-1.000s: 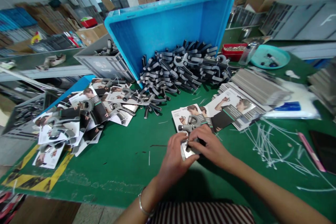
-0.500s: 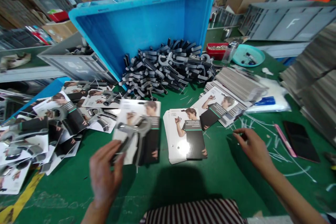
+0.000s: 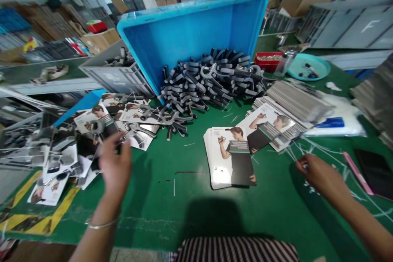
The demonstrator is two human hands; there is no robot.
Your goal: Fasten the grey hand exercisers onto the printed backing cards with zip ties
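My left hand point(image 3: 115, 163), blurred, is over the right edge of a pile of printed cards with hand grippers attached point(image 3: 98, 129). Its fingers are apart and I see nothing held in them. On the right, the fingers of my right hand point(image 3: 319, 176) are pinched on thin white plastic ties point(image 3: 293, 153), with more ties strewn around. Between the hands lies a neat stack of printed cards point(image 3: 221, 159), face up. Loose grey and black hand grippers point(image 3: 208, 80) spill from a tipped blue crate point(image 3: 196, 22).
Behind the stack, more cards point(image 3: 267, 125) lie beside a bundle of grey card point(image 3: 302, 100). A pink pen-like object point(image 3: 357, 172) and a dark phone point(image 3: 374, 172) lie at right. Farther back are a red tray point(image 3: 267, 63) and a turquoise dish point(image 3: 322, 71).
My left hand has moved left and let go of the carded hand gripper it held beside the stack. My right hand has closed on the white ties. The view has shifted left.
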